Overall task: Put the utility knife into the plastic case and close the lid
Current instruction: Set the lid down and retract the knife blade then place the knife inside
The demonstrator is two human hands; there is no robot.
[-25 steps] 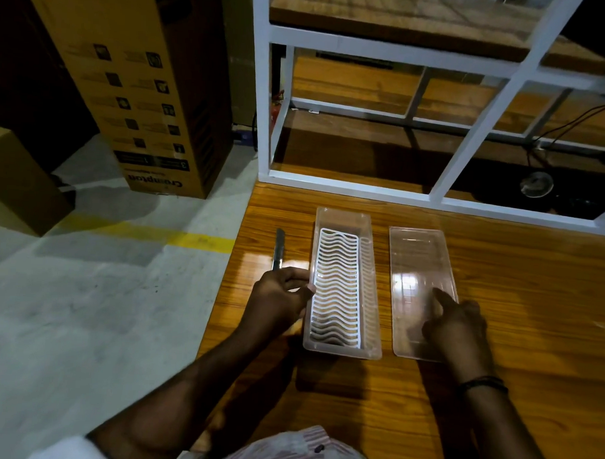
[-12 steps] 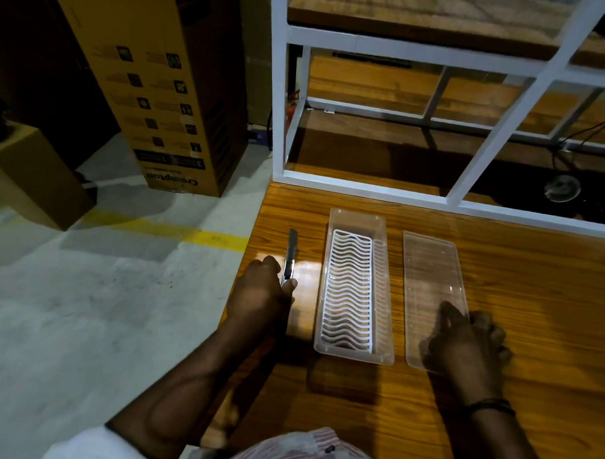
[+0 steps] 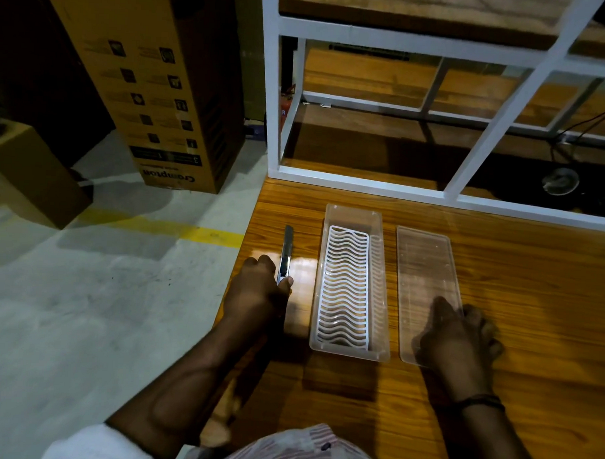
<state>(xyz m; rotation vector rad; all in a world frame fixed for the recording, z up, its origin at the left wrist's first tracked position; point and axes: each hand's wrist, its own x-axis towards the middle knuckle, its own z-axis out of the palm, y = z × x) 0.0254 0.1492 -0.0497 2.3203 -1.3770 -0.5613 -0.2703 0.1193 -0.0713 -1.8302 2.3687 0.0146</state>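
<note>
The left hand (image 3: 257, 293) is closed around the near end of the utility knife (image 3: 286, 252), which lies on the wooden table (image 3: 531, 306) at 9 o'clock of the plastic case (image 3: 352, 286), just beside it and not yet inside. The case stands open, and its white wavy insert (image 3: 345, 285) is empty. The lid (image 3: 426, 278) lies flat at 3 o'clock of the case, apart from it. The right hand (image 3: 458, 337) rests with spread fingers on the lid's near end; whether it grips the edge cannot be told. Judgement: neither step is complete; insertion and closing remain.
</note>
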